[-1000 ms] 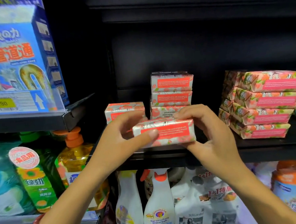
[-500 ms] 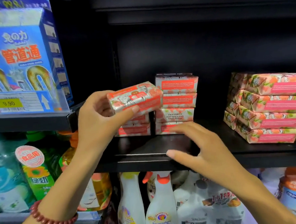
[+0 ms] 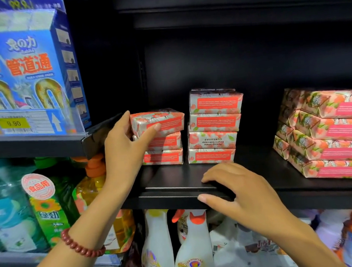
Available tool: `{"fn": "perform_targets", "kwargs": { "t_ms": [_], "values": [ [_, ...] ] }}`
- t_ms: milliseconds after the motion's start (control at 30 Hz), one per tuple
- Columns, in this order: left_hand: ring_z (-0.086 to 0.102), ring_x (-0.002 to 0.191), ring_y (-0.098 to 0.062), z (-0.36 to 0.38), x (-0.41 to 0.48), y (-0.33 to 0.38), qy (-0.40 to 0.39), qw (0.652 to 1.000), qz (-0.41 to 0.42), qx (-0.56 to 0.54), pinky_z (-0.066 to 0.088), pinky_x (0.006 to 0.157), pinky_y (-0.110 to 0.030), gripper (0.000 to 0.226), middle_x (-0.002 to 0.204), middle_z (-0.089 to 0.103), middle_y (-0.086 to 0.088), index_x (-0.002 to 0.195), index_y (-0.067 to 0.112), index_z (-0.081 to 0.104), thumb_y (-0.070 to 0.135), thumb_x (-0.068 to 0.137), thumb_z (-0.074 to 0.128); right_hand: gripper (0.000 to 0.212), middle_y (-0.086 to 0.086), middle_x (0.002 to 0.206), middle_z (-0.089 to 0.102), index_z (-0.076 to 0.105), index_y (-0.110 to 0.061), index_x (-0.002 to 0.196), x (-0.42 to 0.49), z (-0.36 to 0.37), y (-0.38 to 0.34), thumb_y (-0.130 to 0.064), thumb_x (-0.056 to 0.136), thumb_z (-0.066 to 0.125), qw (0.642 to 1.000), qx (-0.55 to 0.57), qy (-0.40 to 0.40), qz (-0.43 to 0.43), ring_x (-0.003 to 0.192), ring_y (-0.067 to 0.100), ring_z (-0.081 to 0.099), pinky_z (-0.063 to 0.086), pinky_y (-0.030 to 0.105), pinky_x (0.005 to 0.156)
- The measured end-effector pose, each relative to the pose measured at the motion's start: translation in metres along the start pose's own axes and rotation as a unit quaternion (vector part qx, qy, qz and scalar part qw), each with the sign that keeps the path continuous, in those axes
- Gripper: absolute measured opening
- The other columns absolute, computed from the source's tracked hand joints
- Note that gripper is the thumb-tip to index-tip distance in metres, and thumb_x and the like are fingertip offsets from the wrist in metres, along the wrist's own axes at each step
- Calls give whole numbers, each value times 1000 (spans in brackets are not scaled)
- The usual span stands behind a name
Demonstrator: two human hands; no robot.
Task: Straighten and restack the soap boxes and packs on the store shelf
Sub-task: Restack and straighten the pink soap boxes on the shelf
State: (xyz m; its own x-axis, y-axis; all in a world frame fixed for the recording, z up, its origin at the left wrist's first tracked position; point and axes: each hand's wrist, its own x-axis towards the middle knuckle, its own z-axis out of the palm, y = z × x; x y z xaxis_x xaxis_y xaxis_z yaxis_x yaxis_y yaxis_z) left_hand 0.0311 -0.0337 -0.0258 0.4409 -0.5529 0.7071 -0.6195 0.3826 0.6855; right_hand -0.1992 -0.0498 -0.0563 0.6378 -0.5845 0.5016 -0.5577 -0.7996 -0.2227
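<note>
I guessed the top soap box (image 3: 162, 120) on the left pile (image 3: 164, 157) was light and stiff, so my left hand (image 3: 127, 148) pinched its end while my right hand (image 3: 241, 193) lay loose on the shelf (image 3: 286, 188).

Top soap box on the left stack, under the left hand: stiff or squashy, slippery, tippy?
Probably stiff: the soap box shows crisp edges in the grip of the left hand. Its wrapper looks glossy, so it may slide on the left stack below. Flat and wide, it seems unlikely to tip or roll.
</note>
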Motion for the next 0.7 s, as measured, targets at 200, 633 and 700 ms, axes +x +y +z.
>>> {"fn": "perform_targets", "kwargs": {
  "t_ms": [200,633,700],
  "values": [
    [61,96,10,0,-3,-2,-14,1000,13,-2,49,70,-5,37,107,64,14,121,22,57,39,88,55,44,-23,103,56,60,-34,106,1,-1,-1,-64,80,40,1000,-12,-4,-2,99,-4,48,45,16,77],
    [49,120,1,-8,-35,6,-5,994,93,64,40,97,-11,43,126,56,13,133,22,49,22,91,60,32,-10,107,64,67,-19,106,10,-19,-4,-39,81,63,981,88,169,-26,102,3,57,45,20,90],
    [44,125,-7,-5,-52,7,4,985,122,120,30,103,-11,45,133,52,4,132,15,52,26,89,61,35,-6,112,61,64,-14,112,24,-33,-3,-32,82,64,966,48,252,-32,108,6,54,40,14,95]
  ]
}}
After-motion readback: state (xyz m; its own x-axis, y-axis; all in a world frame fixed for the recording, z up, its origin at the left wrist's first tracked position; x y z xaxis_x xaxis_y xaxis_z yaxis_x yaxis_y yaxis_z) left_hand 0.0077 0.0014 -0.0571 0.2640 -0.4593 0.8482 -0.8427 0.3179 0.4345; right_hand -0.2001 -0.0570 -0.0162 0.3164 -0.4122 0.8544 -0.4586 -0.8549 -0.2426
